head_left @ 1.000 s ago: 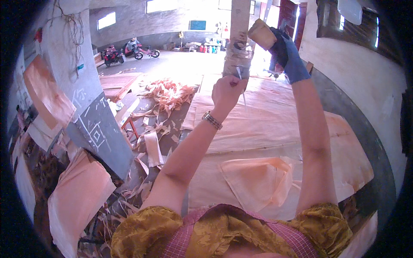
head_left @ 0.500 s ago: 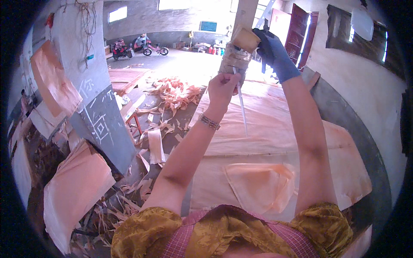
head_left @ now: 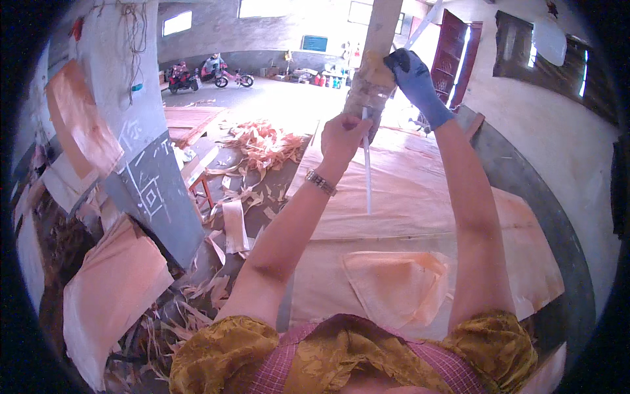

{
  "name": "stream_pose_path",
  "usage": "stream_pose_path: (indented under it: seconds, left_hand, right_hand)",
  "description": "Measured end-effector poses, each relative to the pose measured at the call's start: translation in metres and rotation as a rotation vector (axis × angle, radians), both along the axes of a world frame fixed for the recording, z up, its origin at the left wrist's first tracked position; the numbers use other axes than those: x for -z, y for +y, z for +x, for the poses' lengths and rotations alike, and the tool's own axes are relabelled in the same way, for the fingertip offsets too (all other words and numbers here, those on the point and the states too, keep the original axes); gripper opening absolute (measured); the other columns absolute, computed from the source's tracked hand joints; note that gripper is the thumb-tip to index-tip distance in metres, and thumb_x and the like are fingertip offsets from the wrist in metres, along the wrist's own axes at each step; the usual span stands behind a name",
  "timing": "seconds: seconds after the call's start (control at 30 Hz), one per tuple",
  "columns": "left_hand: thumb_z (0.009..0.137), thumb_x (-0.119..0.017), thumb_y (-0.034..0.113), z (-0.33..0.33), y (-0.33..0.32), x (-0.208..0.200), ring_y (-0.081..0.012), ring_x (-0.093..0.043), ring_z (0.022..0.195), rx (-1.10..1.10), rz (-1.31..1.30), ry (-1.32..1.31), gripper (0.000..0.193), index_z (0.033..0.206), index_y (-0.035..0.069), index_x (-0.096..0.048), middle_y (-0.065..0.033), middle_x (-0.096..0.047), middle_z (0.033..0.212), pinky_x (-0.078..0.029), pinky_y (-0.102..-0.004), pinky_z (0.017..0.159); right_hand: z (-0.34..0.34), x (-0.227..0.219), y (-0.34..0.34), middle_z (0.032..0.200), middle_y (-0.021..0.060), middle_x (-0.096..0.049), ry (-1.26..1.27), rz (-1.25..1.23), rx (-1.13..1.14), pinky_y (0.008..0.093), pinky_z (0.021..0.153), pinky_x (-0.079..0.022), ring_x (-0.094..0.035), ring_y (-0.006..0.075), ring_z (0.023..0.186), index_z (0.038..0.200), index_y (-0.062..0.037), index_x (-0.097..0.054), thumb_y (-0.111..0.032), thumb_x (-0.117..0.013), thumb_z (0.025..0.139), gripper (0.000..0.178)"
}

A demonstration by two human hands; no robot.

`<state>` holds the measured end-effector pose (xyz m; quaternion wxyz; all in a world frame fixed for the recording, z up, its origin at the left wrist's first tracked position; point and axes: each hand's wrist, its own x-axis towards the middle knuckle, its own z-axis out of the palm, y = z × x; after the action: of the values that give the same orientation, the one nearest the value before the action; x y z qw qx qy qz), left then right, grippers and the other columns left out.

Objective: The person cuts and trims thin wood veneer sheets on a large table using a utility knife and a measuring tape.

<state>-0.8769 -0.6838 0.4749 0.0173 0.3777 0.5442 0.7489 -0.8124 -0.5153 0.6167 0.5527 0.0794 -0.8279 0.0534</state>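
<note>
An upright post point(head_left: 384, 29) stands in front of me, with a worn, pale wrapping point(head_left: 368, 95) around its lower visible part. My left hand point(head_left: 344, 136), bare with a metal watch at the wrist, is closed in a pinch on a thin white strip point(head_left: 368, 177) that hangs down from the fingers. Higher up on the right side, my right hand point(head_left: 416, 85) wears a blue glove with dark fingertips. Its fingers are curled at the edge of a yellowish piece point(head_left: 376, 69) against the post; what they grip is not clear.
Below my arms spreads a broad stack of thin wood veneer sheets point(head_left: 380, 217), with a folded piece point(head_left: 397, 282) on top. Veneer scraps point(head_left: 268, 146) lie heaped on the floor. A grey-painted pillar point(head_left: 161, 190) stands at left, near leaning sheets point(head_left: 118, 276). Small bikes point(head_left: 233, 77) stand far back.
The yellowish piece, tilted out beside my glove before, now lies closer against the post. My right hand has shifted slightly down, and the white strip hangs straighter from my left hand.
</note>
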Motion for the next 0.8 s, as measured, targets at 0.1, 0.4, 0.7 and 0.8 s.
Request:
stream_pose_path:
  seconds: [0.1, 0.4, 0.7, 0.8]
  left_hand:
    - [0.083, -0.076, 0.020, -0.003, 0.004, 0.003, -0.0099, -0.063, 0.060, 0.027, -0.045, -0.035, 0.023, 0.078, 0.001, -0.064, -0.0055, -0.066, 0.071, -0.055, -0.0241, 0.054]
    - [0.076, -0.077, 0.033, -0.011, 0.026, 0.012, -0.0113, -0.065, 0.057, 0.068, -0.027, 0.027, 0.029, 0.077, 0.004, -0.071, -0.0045, -0.068, 0.064, -0.050, -0.0246, 0.055]
    - [0.083, -0.075, 0.030, 0.004, 0.012, 0.018, -0.0089, -0.062, 0.058, 0.102, -0.078, -0.035, 0.030, 0.080, 0.001, -0.071, -0.0036, -0.067, 0.066, -0.050, -0.0237, 0.054]
    - [0.086, -0.074, 0.024, 0.022, 0.015, 0.018, -0.0073, -0.060, 0.060, 0.172, -0.033, -0.079, 0.024, 0.081, 0.002, -0.069, -0.0027, -0.066, 0.071, -0.050, -0.0220, 0.055]
  right_hand:
    - [0.006, -0.004, -0.009, 0.094, 0.0112, -0.061, -0.062, 0.128, 0.273, 0.0380, 0.076, -0.050, -0.063, 0.0298, 0.088, 0.099, -0.0077, -0.064, -0.022, -0.062, 0.089, 0.017]
    - [0.027, -0.017, 0.045, 0.088, 0.0003, -0.064, -0.292, -0.903, -0.848, 0.0264, 0.058, -0.047, -0.058, 0.0128, 0.071, 0.112, -0.0065, -0.063, -0.017, -0.055, 0.096, 0.020]
    - [0.015, -0.022, 0.020, 0.103, 0.0073, -0.063, -0.077, -0.664, -0.583, 0.0290, 0.073, -0.052, -0.061, 0.0160, 0.085, 0.123, -0.0018, -0.056, -0.023, -0.057, 0.097, 0.033]
    - [0.057, 0.002, 0.041, 0.107, 0.0102, -0.064, -0.071, -0.812, -0.666, 0.0314, 0.077, -0.055, -0.064, 0.0189, 0.091, 0.124, 0.0004, -0.054, -0.022, -0.055, 0.098, 0.034]
